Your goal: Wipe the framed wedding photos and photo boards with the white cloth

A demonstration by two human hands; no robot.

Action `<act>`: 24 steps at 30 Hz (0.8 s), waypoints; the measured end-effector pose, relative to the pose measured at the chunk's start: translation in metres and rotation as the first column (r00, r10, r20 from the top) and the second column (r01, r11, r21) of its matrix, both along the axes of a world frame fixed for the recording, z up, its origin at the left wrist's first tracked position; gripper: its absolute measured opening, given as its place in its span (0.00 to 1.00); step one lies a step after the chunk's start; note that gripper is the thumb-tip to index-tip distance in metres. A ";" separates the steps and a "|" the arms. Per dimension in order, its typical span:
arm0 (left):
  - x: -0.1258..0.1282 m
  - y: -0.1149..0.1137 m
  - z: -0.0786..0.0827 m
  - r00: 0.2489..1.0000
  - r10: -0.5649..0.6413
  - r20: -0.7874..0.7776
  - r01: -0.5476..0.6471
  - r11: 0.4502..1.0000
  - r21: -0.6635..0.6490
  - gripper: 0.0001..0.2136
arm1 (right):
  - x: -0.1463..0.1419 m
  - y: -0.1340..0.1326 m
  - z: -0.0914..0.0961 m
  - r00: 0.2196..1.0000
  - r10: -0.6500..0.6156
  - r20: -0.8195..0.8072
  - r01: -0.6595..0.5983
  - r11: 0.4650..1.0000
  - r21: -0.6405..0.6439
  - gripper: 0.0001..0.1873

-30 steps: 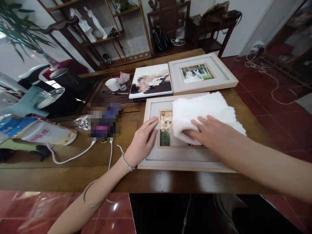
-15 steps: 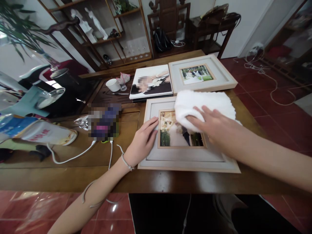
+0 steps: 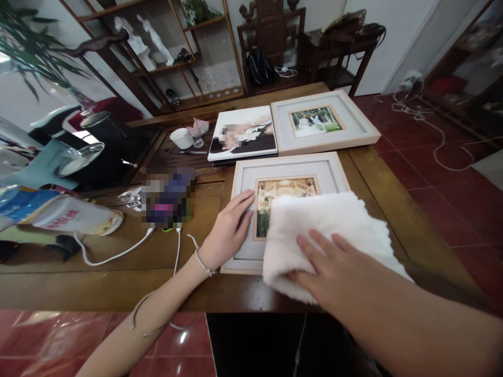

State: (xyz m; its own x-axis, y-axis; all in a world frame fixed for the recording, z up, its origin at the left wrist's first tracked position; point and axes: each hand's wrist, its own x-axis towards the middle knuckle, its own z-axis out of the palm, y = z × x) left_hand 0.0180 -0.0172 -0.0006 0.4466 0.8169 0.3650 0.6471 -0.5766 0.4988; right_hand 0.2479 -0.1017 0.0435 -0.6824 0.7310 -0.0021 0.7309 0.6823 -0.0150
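Note:
A light wooden picture frame (image 3: 291,163) lies flat on the table in front of me, with a wedding photo (image 3: 283,187) in its middle. My left hand (image 3: 231,228) rests on the frame's left side, fingers stretched out toward the photo's edge. A fluffy white cloth (image 3: 334,214) covers the lower right of the frame and hangs past its near edge. On that cloth lies my right hand (image 3: 330,267), fingers spread over the top and the thumb side partly hidden in a fold. The photo's lower right part is hidden beneath the cloth.
Behind are a second framed photo (image 3: 322,142) and a white-edged photo panel (image 3: 243,150). To the left lie a blurred-out object (image 3: 167,199) with white cables (image 3: 118,256) and a bag-like package (image 3: 74,212). A white cup (image 3: 181,138) stands farther back.
My right hand and the cloth have moved down toward me, from the frame's upper right to its near edge. The photo's top now shows. My left hand has stayed in place.

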 end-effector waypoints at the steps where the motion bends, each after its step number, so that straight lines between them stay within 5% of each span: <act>1: 0.000 0.000 0.000 1.000 0.001 -0.002 -0.001 1.000 -0.001 0.17 | -0.001 -0.010 -0.001 0.999 0.006 -0.050 -0.005 1.000 0.020 0.10; 6: -0.001 0.000 -0.001 1.000 0.000 -0.006 0.000 1.000 -0.003 0.17 | 0.000 -0.012 -0.006 0.990 0.061 -0.127 -0.059 0.998 0.017 0.13; 17: 0.000 -0.001 0.001 1.000 -0.001 0.015 0.001 1.000 -0.001 0.16 | 0.022 0.110 -0.005 0.994 -0.045 0.103 0.018 0.969 0.245 0.32; 20: 0.000 -0.001 0.001 1.000 0.002 0.014 -0.002 1.000 -0.003 0.17 | 0.014 0.111 -0.004 0.992 -0.029 0.120 0.003 0.978 0.210 0.27; 24: 0.000 -0.001 -0.001 1.000 -0.004 0.000 0.004 1.000 0.007 0.18 | -0.003 0.076 -0.002 0.991 -0.036 0.130 0.024 0.995 0.092 0.23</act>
